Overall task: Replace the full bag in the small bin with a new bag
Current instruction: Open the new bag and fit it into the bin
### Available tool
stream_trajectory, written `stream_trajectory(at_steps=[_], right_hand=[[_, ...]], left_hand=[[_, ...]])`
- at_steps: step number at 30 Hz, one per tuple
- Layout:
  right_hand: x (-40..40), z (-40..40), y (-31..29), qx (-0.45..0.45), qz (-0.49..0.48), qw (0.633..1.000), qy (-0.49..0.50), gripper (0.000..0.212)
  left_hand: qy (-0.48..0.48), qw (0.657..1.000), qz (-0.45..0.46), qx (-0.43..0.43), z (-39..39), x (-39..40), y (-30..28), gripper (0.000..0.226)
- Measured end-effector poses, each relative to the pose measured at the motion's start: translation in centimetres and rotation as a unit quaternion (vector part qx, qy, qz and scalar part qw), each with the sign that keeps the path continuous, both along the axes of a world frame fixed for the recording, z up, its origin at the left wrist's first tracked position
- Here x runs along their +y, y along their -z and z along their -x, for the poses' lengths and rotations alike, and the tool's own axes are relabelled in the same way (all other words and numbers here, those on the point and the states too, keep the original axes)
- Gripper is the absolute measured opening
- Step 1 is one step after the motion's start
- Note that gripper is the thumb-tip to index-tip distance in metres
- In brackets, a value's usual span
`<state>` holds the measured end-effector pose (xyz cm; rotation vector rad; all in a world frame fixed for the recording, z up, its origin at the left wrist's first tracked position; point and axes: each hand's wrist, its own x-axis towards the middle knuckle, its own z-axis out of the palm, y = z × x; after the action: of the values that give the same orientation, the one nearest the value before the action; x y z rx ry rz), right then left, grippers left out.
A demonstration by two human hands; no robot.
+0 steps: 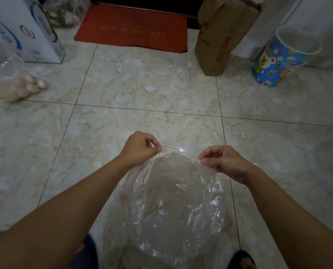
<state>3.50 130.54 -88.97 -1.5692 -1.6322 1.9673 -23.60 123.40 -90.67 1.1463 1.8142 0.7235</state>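
A clear plastic bag point(173, 200) hangs open in front of me over the marble floor. My left hand point(140, 147) pinches its rim on the left side. My right hand point(223, 162) pinches the rim on the right, so the mouth is spread between both hands. The small bin point(284, 59), blue with cartoon prints and a clear rim, stands far off at the upper right by the wall. I cannot tell what lies inside it.
A brown paper bag point(218, 35) stands beside the bin. A red doormat point(134, 26) lies at the door. A white carton point(26, 32) and a clear bag of eggs point(20, 84) sit at the left. My sandalled feet point(243, 261) are below.
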Motion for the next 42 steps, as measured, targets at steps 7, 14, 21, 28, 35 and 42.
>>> stream_trajectory(at_steps=[7,14,21,28,35,42], right_hand=[[-0.3,0.7,1.4,0.000,-0.011,0.998,0.066,0.005],[0.2,1.2,3.3,0.020,0.154,0.980,0.125,0.012],[-0.1,1.4,4.4,0.030,0.278,0.951,0.135,0.055],[-0.7,0.6,4.5,0.026,0.310,0.936,0.165,0.015],[-2.1,-0.3,2.8,0.051,0.303,0.945,0.113,0.013],[-3.3,-1.1,0.2,0.046,0.288,0.954,0.067,0.022]], left_hand=[[-0.018,0.997,0.049,-0.054,-0.3,0.0,0.3,0.008],[-0.089,0.966,0.152,-0.191,0.0,-0.1,0.7,0.005],[-0.118,0.950,0.217,-0.191,0.7,-0.2,1.5,0.012],[-0.093,0.957,0.246,-0.120,2.7,-1.9,3.1,0.015],[-0.095,0.942,0.278,-0.164,4.8,-5.2,3.4,0.011],[-0.081,0.920,0.266,-0.275,5.8,-6.9,1.1,0.023]])
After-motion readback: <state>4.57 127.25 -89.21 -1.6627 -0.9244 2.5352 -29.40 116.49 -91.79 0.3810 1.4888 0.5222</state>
